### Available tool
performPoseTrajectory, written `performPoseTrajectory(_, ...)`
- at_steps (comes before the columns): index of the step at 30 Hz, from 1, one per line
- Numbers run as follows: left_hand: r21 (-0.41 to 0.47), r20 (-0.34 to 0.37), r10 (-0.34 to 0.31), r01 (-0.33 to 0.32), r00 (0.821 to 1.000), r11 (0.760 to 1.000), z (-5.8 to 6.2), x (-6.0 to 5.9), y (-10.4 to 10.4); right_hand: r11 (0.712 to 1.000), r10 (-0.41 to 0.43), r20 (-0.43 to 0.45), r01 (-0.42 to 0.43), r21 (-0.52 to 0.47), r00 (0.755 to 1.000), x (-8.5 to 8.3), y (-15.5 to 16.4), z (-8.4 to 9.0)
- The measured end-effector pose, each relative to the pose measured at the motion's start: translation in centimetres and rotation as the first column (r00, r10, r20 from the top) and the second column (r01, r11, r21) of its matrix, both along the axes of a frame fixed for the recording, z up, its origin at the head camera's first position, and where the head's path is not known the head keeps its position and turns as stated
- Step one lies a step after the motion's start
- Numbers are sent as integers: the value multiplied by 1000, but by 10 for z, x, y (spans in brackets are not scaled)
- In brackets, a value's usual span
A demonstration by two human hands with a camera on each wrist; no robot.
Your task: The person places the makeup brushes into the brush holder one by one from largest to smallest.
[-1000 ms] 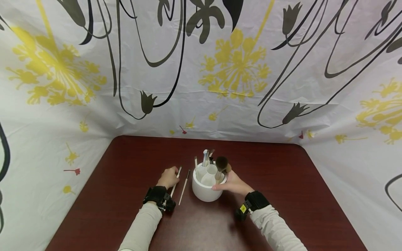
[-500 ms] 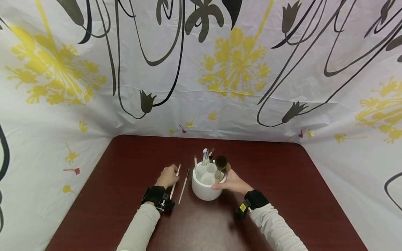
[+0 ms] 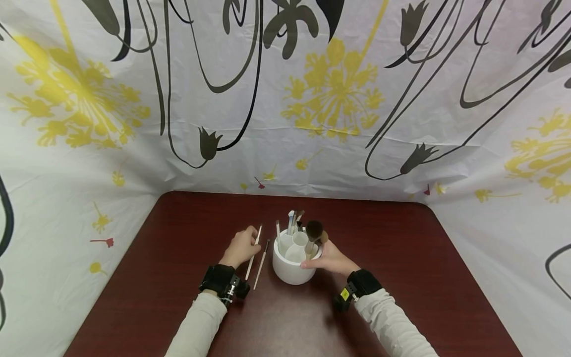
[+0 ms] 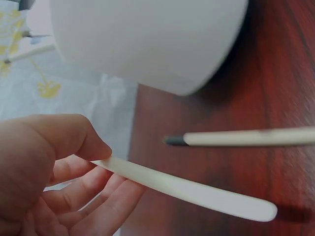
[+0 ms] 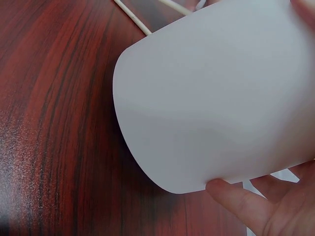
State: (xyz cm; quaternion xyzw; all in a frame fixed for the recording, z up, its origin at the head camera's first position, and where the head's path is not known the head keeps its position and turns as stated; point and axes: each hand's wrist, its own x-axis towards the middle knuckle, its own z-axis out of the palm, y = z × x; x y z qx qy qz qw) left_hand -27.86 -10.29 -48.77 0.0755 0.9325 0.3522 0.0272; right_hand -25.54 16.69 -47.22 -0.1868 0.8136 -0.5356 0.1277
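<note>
My left hand (image 3: 241, 246) pinches a slim white-handled makeup brush (image 4: 197, 191) between thumb and fingers. In the left wrist view its rounded handle end sticks out to the right, raised off the table; its other end is hidden by the hand. A second thin makeup brush (image 3: 261, 264) with a dark tip lies on the table just right of it. My right hand (image 3: 332, 260) grips the side of a round white brush holder (image 3: 292, 272), thumb in front and fingers round the right side. Several brushes (image 3: 292, 223) stand upright in its compartments, including a large dark fluffy one (image 3: 314, 231).
The dark red wooden table (image 3: 379, 238) has rounded far corners. A white curtain (image 3: 330, 163) with grey and yellow plant prints hangs behind and beside it. Each wrist carries a black strapped camera (image 3: 363, 285).
My left hand has lifted the makeup brush and moved slightly away from me and to the right. The right hand, the holder and the lying brush stay in place.
</note>
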Motion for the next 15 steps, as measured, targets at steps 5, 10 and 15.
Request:
performPoseTrajectory(5,15,-27,-17,17,999,1000,11,2,3,1000,8,-12,-8,-28,1000,0,0,-1)
performPoseTrajectory(10,48,-53,-25,27,998,998,21,5,4,999,21,-13,-22,-44,1000,0,0,-1)
performPoseTrajectory(15,88,-58,-38,43,998,995,28,6,5,999,23,-10,-23,-46,1000,0,0,0)
